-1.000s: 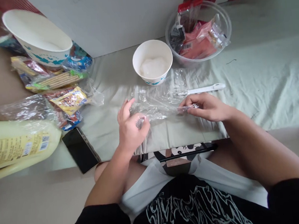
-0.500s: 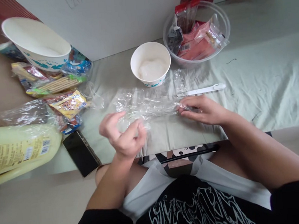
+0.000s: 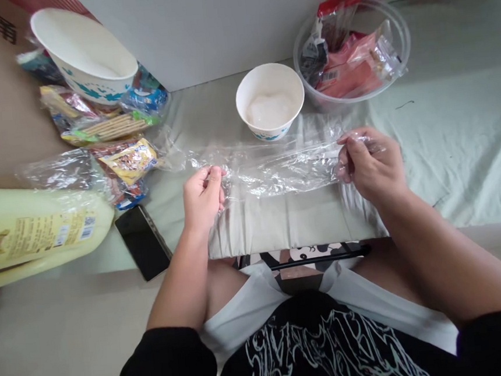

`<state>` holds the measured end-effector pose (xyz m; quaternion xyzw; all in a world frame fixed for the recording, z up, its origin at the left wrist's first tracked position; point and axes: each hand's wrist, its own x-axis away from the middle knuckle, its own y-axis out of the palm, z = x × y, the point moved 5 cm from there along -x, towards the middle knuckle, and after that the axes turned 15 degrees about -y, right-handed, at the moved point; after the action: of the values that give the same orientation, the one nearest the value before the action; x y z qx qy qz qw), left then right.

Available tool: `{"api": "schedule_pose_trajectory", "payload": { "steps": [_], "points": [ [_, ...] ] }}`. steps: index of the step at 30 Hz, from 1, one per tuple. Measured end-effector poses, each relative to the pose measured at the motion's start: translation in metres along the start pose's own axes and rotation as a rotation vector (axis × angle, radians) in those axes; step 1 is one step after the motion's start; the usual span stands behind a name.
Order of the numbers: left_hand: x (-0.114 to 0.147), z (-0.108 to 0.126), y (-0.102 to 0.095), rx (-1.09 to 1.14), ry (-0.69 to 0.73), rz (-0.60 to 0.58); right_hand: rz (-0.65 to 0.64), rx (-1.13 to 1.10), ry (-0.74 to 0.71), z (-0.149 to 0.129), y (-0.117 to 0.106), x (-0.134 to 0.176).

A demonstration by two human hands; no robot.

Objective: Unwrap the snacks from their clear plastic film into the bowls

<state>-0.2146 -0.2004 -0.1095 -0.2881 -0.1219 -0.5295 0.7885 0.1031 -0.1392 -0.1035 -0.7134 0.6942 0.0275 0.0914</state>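
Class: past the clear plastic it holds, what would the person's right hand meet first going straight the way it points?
Probably the small white bowl, ahead and left of the right hand, though depth is unclear; it might pass above.

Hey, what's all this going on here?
A seated person is holding crinkled clear plastic film with both hands, the left hand and right hand pinching it at opposite ends. Whether it's a sheet or a bag is hard to tell. Just beyond it stands a white paper bowl with something whitish inside. Right of that, a clear plastic tub holds packets; a phone lies near the left forearm.
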Motion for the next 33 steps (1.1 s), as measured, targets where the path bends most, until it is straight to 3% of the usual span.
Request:
{"api": "schedule_pose_trajectory", "payload": {
  "steps": [2,5,11,15,20,25,29,33],
  "points": [
    [0.002,0.002,0.002,-0.011,-0.024,-0.041,0.038,-0.049,0.050,0.003,-0.002,0.000],
    [0.002,0.004,0.002,0.006,-0.033,-0.069,-0.016,-0.052,0.139,0.007,-0.001,0.001],
    [0.003,0.004,0.000,0.198,-0.010,-0.058,0.029,0.074,0.098,-0.002,-0.001,0.004],
    [0.000,0.001,0.000,0.163,-0.070,-0.031,-0.018,0.193,0.109,-0.005,0.001,0.002],
    [-0.010,0.004,-0.007,-0.057,0.078,0.148,-0.076,0.434,0.046,-0.006,-0.002,-0.003],
    [-0.015,0.009,-0.010,-0.266,0.230,0.303,-0.117,0.454,0.024,0.005,-0.005,0.000],
    [-0.017,0.012,-0.008,-0.370,0.194,0.398,-0.047,0.424,-0.081,0.007,-0.009,0.002],
    [-0.015,0.016,-0.004,-0.424,0.154,0.412,-0.048,0.486,-0.101,0.006,-0.007,0.000]
  ]
}}
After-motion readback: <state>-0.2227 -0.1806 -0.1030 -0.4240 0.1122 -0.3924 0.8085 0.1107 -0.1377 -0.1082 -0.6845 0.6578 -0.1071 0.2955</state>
